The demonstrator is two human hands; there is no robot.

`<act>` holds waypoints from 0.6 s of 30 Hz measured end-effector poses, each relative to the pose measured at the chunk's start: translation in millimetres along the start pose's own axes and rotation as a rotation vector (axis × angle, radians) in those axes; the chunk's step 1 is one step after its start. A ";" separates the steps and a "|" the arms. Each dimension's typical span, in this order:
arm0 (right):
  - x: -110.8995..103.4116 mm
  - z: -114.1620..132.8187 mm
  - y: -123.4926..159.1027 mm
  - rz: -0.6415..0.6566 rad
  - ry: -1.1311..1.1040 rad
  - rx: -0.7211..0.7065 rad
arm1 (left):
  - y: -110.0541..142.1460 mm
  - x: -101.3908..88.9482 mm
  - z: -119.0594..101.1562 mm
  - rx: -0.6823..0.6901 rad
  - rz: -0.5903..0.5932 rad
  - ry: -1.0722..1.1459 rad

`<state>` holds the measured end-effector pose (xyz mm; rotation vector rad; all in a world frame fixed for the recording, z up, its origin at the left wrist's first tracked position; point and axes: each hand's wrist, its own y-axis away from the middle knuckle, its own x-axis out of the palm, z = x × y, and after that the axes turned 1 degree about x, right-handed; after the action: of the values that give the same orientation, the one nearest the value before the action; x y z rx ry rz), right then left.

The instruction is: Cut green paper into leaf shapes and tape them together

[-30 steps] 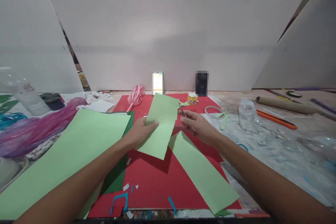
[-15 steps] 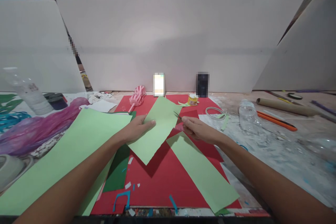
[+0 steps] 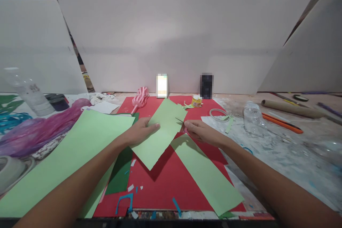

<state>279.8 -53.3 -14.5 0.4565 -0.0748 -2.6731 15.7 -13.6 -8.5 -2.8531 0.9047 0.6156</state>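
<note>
My left hand (image 3: 143, 131) pinches a light green sheet of paper (image 3: 162, 139) along its left side, thumb on top and fingers underneath. The sheet is held tilted above the red paper, and its lower right edge is jagged. In my right hand (image 3: 200, 130) is a pair of scissors (image 3: 179, 119); a thin dark blade lies over the sheet's right side, while most of the handles are hidden by my fingers. A long light green strip (image 3: 207, 174) rests below on the red paper (image 3: 160, 196). Beside my left forearm lies a larger light green sheet (image 3: 69, 156).
Behind are a pink ribbon bundle (image 3: 140, 98), a lit phone (image 3: 162, 86), a dark phone (image 3: 206, 86) and a yellow-labelled tub (image 3: 197, 101). To the right are a clear bottle (image 3: 252, 115), an orange cutter (image 3: 281, 123) and a cardboard tube (image 3: 291, 108). Pink plastic (image 3: 50, 128) lies left.
The scissors have shifted slightly left over the sheet, and the blade lies further across it. The held sheet has moved a little to the right with my left hand.
</note>
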 end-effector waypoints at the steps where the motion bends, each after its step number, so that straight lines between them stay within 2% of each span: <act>1: -0.1 0.3 0.1 0.005 -0.008 -0.001 | 0.1 0.1 0.4 0.002 -0.002 -0.002; 18: 1.2 2.5 0.7 -0.020 -0.037 -0.035 | 3.8 1.8 -6.0 0.002 -0.002 0.024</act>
<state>278.2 -54.5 -12.3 0.3984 -0.0351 -2.6980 17.0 -19.0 -3.6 -2.8658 0.9046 0.5811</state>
